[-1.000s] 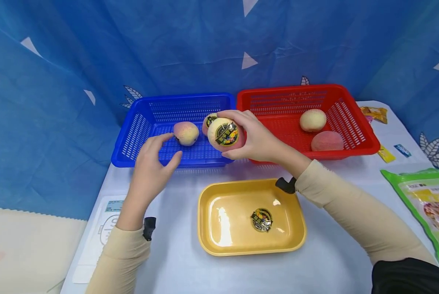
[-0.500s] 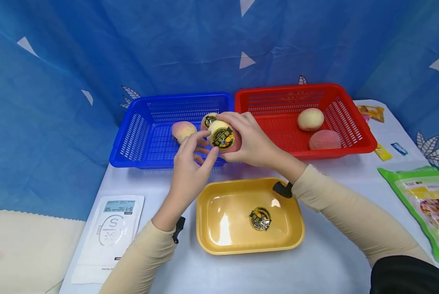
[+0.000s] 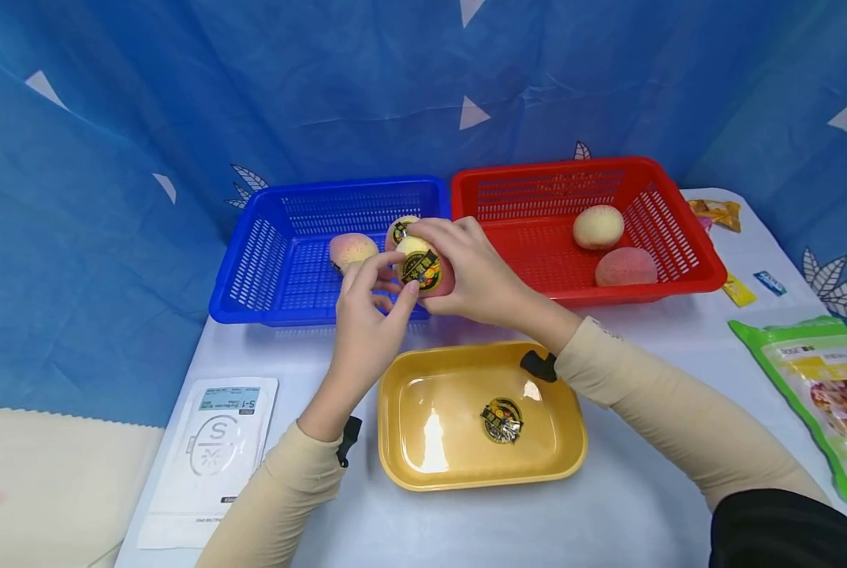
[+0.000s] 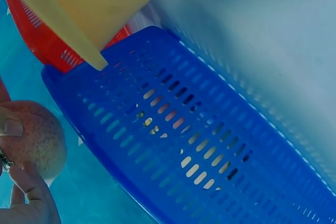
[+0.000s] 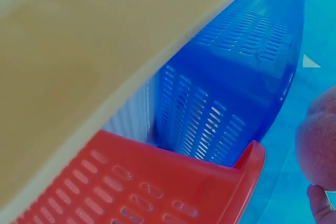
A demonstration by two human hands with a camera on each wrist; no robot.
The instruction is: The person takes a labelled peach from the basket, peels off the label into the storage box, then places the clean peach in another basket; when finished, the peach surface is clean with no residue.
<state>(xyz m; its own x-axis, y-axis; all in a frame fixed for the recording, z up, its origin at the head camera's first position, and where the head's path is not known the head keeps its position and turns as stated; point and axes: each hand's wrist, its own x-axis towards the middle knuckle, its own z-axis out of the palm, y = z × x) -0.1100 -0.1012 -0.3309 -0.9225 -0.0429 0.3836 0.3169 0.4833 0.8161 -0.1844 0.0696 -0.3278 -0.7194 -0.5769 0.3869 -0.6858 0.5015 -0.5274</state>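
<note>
My right hand (image 3: 475, 272) holds a yellow-and-pink peach (image 3: 447, 276) over the right part of the blue basket (image 3: 235, 244). A round black sticker (image 3: 423, 270) on the peach faces me. From the left, my left hand (image 3: 368, 312) reaches to the peach, its thumb on the sticker's lower left edge and its index finger higher up, a gap between them. The left wrist view has the peach (image 4: 39, 137) with fingertips (image 4: 26, 179) against it. In the right wrist view the peach (image 5: 317, 145) is partly cut off. Two more peaches lie in the blue basket, the left one (image 3: 352, 251) partly behind my fingers.
Beside the blue basket stands a red basket (image 3: 700, 244) with two peaches. A yellow tray (image 3: 402, 465) in front holds a loose black sticker (image 3: 501, 420). A white packet (image 3: 214, 465) lies left; a green-edged bag (image 3: 821, 386) and small wrappers lie right.
My left hand has come rightward and up to the held peach, and its thumb now reaches the sticker. The peach in my right hand has shifted slightly left.
</note>
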